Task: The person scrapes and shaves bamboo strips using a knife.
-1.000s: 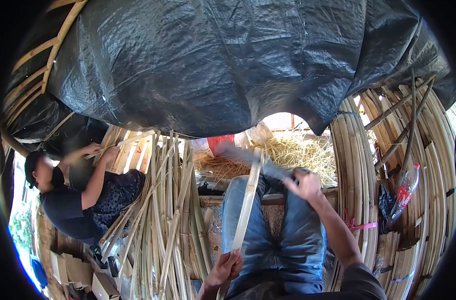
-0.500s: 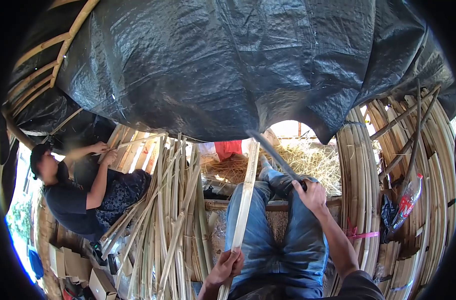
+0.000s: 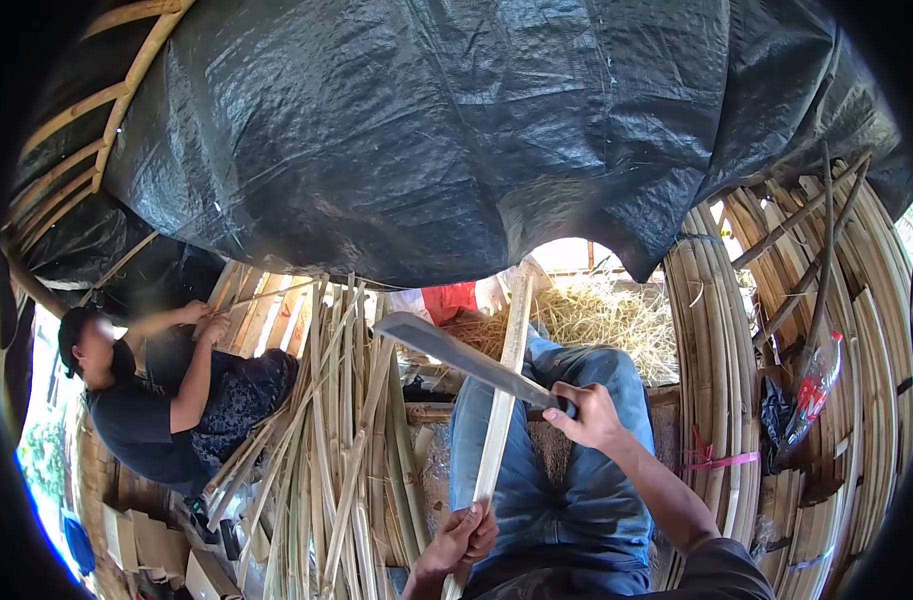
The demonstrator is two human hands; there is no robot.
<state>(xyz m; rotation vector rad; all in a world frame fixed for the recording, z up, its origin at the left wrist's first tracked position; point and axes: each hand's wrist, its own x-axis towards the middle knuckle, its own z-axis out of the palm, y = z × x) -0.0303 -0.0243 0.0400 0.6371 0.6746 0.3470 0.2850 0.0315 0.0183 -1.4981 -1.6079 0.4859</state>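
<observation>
My left hand (image 3: 458, 538) is closed round the lower part of a long, pale bamboo strip (image 3: 497, 425), which slants up and away between my legs. In my right hand (image 3: 588, 415) is the dark handle of a machete (image 3: 446, 350). Its broad blade points to the upper left and crosses over the strip in this view; whether the edge touches the bamboo I cannot tell. Both blue-jeaned legs (image 3: 606, 480) lie below the strip and the blade.
Split bamboo strips (image 3: 346, 450) lean in a pile at my left. Beyond them a person (image 3: 156, 400) in dark clothes handles a thin strip. Bamboo bundles (image 3: 711, 350) stand at my right near a plastic bottle (image 3: 814, 390). Black tarpaulin (image 3: 426, 130) hangs overhead; straw (image 3: 616, 315) lies ahead.
The machete has swung left and down from the right of the strip, so its blade now crosses it. My right hand has shifted left and slightly lower. My left hand keeps its hold.
</observation>
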